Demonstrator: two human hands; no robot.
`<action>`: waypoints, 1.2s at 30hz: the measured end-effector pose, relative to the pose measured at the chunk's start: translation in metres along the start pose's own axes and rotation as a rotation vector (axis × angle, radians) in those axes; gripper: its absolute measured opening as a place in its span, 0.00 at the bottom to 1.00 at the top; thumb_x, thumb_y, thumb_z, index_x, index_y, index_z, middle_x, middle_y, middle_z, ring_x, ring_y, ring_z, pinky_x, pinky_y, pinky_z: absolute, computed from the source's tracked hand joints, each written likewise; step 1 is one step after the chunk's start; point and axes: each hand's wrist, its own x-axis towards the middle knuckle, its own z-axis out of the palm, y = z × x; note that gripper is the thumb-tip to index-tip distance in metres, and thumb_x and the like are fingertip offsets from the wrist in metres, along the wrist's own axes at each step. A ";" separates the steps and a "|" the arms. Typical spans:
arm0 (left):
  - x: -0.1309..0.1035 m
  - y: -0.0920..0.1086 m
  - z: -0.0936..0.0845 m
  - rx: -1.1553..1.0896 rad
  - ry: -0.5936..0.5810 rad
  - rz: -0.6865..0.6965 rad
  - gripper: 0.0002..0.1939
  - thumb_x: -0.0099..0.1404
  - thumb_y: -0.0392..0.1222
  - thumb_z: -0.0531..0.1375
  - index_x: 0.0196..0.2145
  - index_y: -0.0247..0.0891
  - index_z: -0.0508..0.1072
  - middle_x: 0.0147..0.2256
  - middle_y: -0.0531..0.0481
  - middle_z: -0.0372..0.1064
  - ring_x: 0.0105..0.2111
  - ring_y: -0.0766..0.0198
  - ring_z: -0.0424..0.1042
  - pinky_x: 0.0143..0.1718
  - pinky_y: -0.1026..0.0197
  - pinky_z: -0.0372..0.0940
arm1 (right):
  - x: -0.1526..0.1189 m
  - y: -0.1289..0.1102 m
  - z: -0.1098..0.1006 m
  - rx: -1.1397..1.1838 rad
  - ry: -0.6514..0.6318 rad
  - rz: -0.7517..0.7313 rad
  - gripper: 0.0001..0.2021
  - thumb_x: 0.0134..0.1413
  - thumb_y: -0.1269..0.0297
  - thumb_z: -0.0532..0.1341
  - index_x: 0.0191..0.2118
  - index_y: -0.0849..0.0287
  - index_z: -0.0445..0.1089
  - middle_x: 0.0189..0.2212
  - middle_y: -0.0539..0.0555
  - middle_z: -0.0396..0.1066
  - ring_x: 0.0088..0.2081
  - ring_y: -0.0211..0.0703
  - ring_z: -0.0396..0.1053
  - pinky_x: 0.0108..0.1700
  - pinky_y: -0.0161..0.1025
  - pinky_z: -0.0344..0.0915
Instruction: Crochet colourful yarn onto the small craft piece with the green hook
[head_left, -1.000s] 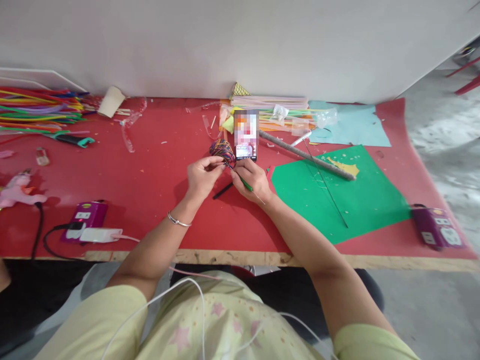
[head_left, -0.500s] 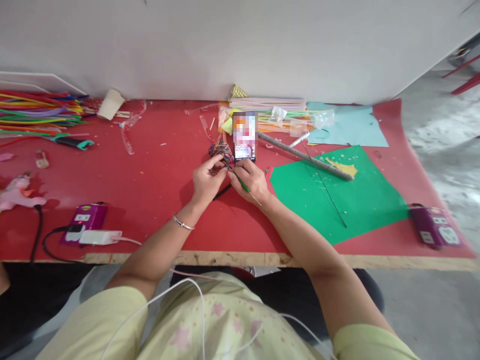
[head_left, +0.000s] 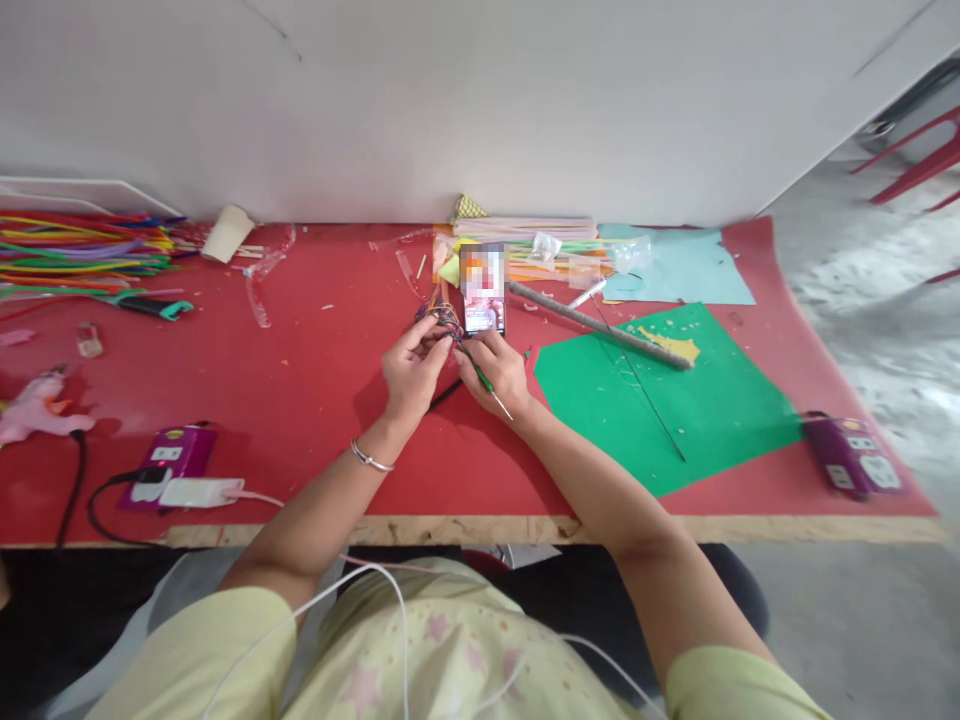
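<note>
My right hand (head_left: 499, 372) is closed round a crochet hook (head_left: 485, 382) with a green grip; its thin pale end sticks out toward my wrist. With thumb and fingers pinched, my left hand (head_left: 411, 368) holds multicoloured yarn (head_left: 444, 314), bunched just beyond the fingertips. Both hands meet at the yarn, and the hook's working tip is hidden between them. Right behind my right hand a phone (head_left: 483, 310) stands upright with its screen lit. Below the hands, a dark strip (head_left: 444, 394) lies on the table, partly covered.
Green sheet (head_left: 660, 440), grey fuzzy rod (head_left: 600, 322) and thin dark rod (head_left: 660, 420) lie to the right. Pipe cleaners (head_left: 82, 245) and a glue gun (head_left: 22, 405) are at left. Purple power blocks (head_left: 180, 450) sit near the front edge. Behind the phone are pale strips (head_left: 536, 229).
The view has tilted slightly, so the table sits lower in the picture. My hands stay together at the yarn, with only small finger shifts; the hook remains in my right hand.
</note>
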 end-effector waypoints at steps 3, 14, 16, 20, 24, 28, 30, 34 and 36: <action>0.003 0.006 0.003 -0.013 0.014 -0.004 0.25 0.58 0.48 0.77 0.52 0.40 0.86 0.38 0.47 0.84 0.35 0.62 0.80 0.43 0.55 0.79 | 0.002 0.001 -0.003 0.010 0.020 -0.013 0.11 0.77 0.62 0.59 0.45 0.59 0.77 0.40 0.58 0.78 0.41 0.44 0.77 0.44 0.39 0.74; 0.013 0.058 0.035 -0.161 0.001 -0.039 0.27 0.51 0.48 0.80 0.48 0.39 0.85 0.38 0.47 0.83 0.35 0.64 0.80 0.37 0.61 0.74 | 0.024 0.001 -0.031 -0.092 0.110 -0.078 0.10 0.75 0.61 0.60 0.51 0.56 0.78 0.41 0.59 0.78 0.41 0.47 0.77 0.43 0.42 0.74; 0.016 0.065 0.040 -0.181 0.004 -0.035 0.26 0.51 0.47 0.80 0.47 0.39 0.85 0.34 0.50 0.81 0.30 0.67 0.77 0.33 0.62 0.71 | 0.030 0.002 -0.038 -0.148 0.102 -0.113 0.10 0.75 0.61 0.61 0.51 0.56 0.78 0.41 0.59 0.79 0.41 0.47 0.76 0.43 0.43 0.74; 0.024 0.076 0.050 -0.228 0.003 -0.031 0.23 0.50 0.44 0.79 0.45 0.41 0.86 0.28 0.56 0.76 0.25 0.71 0.69 0.30 0.64 0.67 | 0.043 0.004 -0.049 -0.203 0.099 -0.148 0.10 0.74 0.60 0.61 0.50 0.56 0.79 0.42 0.60 0.79 0.42 0.49 0.76 0.45 0.46 0.75; 0.028 0.085 0.057 -0.244 -0.042 -0.022 0.24 0.51 0.44 0.78 0.48 0.42 0.86 0.28 0.57 0.74 0.25 0.71 0.67 0.29 0.64 0.66 | 0.053 0.003 -0.049 -0.057 0.201 -0.122 0.11 0.75 0.63 0.60 0.54 0.57 0.77 0.45 0.62 0.79 0.46 0.51 0.77 0.49 0.48 0.77; 0.030 0.093 0.062 -0.344 -0.089 -0.103 0.26 0.51 0.42 0.78 0.49 0.42 0.85 0.25 0.61 0.66 0.21 0.75 0.59 0.23 0.67 0.57 | 0.057 0.002 -0.038 0.164 0.308 -0.045 0.10 0.76 0.64 0.58 0.53 0.55 0.75 0.45 0.60 0.77 0.48 0.50 0.77 0.51 0.51 0.78; 0.033 0.099 0.061 -0.414 -0.159 -0.199 0.24 0.50 0.40 0.78 0.47 0.40 0.85 0.23 0.62 0.62 0.19 0.77 0.55 0.20 0.68 0.51 | 0.057 0.003 -0.033 0.213 0.331 -0.043 0.09 0.77 0.64 0.57 0.52 0.55 0.75 0.44 0.60 0.76 0.48 0.51 0.76 0.51 0.52 0.78; 0.041 0.109 0.054 -0.516 -0.279 -0.370 0.21 0.47 0.35 0.77 0.41 0.37 0.84 0.23 0.60 0.63 0.19 0.78 0.55 0.18 0.71 0.48 | 0.056 0.010 -0.029 0.213 0.329 -0.122 0.11 0.75 0.65 0.59 0.57 0.54 0.73 0.46 0.61 0.77 0.49 0.52 0.76 0.53 0.53 0.78; 0.046 0.112 0.049 -0.514 -0.354 -0.433 0.21 0.47 0.35 0.76 0.42 0.36 0.84 0.24 0.58 0.65 0.20 0.77 0.56 0.18 0.72 0.49 | 0.056 0.015 -0.030 0.201 0.307 -0.156 0.12 0.75 0.63 0.60 0.58 0.53 0.73 0.47 0.61 0.77 0.49 0.53 0.77 0.52 0.53 0.78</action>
